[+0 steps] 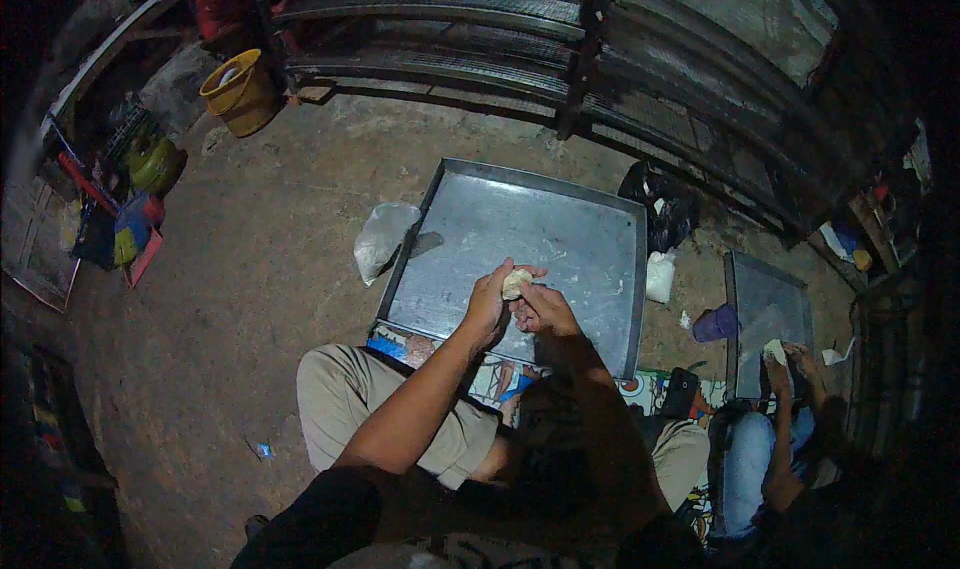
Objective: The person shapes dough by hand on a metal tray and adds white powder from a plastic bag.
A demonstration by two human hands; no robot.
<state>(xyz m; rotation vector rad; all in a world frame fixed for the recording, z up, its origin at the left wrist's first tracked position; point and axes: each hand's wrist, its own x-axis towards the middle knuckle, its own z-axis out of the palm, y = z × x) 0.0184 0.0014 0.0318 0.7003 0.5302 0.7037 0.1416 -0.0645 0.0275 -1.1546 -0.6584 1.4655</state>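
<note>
A pale lump of dough [516, 284] is held between my two hands, above the near half of a large metal tray [540, 219] with white smears on it. My left hand [490, 297] wraps round the dough from the left, fingers reaching up behind it. My right hand [540, 309] grips it from the lower right, with its fingers curled and partly hidden. The tray lies on the floor in front of my crossed legs.
At the right, a co-worker's hands [787, 364] hold dough by a second tray [740, 279]. A purple container [715, 321], white bags [380, 239], a black bag [660, 209] and phone [680, 392] lie around. Metal racks [430, 29], a yellow bucket [240, 99] and cleaning tools [140, 229] line the room.
</note>
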